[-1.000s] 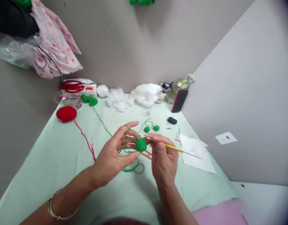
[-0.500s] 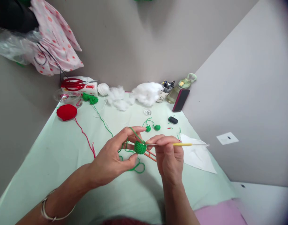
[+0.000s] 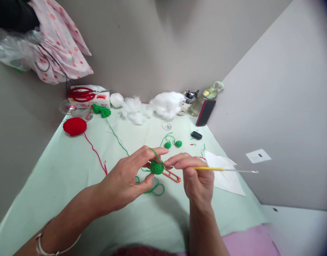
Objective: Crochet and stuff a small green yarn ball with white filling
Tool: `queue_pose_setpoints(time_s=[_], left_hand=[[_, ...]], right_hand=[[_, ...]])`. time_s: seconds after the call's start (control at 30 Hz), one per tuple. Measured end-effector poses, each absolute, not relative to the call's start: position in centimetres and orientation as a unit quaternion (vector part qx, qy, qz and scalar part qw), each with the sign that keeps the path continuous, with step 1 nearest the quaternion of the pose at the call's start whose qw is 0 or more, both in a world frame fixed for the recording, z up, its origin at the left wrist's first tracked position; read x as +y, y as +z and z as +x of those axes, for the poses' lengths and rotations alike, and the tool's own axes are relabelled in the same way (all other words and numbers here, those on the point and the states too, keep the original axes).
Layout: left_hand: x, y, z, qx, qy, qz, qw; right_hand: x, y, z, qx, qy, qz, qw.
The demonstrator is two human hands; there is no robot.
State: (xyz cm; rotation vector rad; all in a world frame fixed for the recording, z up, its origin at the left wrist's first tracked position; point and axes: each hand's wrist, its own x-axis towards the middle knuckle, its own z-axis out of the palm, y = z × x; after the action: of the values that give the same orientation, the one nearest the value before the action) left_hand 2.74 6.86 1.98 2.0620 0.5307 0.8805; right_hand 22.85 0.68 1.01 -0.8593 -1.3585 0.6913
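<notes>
My left hand pinches a small green crochet piece between thumb and fingers, with green yarn running over the raised index finger. In my right hand is a crochet hook with a yellow handle, held from above; its left tip meets the upper right edge of the piece, and its other hooked end sticks out to the right. Behind the piece lies an orange stitch-holder-like pin, partly hidden. Loose green yarn loops rest on the table below.
Two small green crochet balls lie ahead of my hands. Farther back are white stuffing, a pen cup, a bottle and a phone. Red yarn and red-handled scissors are at left, white paper at right.
My right hand and the hook have shifted right, and more of the orange pin shows. The green piece has moved slightly left in my left hand.
</notes>
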Motion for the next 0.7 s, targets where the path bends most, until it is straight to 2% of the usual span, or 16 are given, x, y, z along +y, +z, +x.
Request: queue_pose_setpoints(time_s=[0.13,0.43,0.7], left_hand=[[6.9,2.14,2.69,0.205,0.344,0.831,0.387],[6.98,2.04,2.45,0.213,0.33,0.82,0.417],[7.28,2.13,2.38,0.211,0.312,0.838,0.395]], right_hand=[[0.76,1.14,22.82,-0.602,0.304,-0.372,0.638],[0.89,1.07,22.7,-0.601,0.316,-0.366,0.636],[0.52,1.45,23.3,-0.638,0.309,-0.384,0.592]])
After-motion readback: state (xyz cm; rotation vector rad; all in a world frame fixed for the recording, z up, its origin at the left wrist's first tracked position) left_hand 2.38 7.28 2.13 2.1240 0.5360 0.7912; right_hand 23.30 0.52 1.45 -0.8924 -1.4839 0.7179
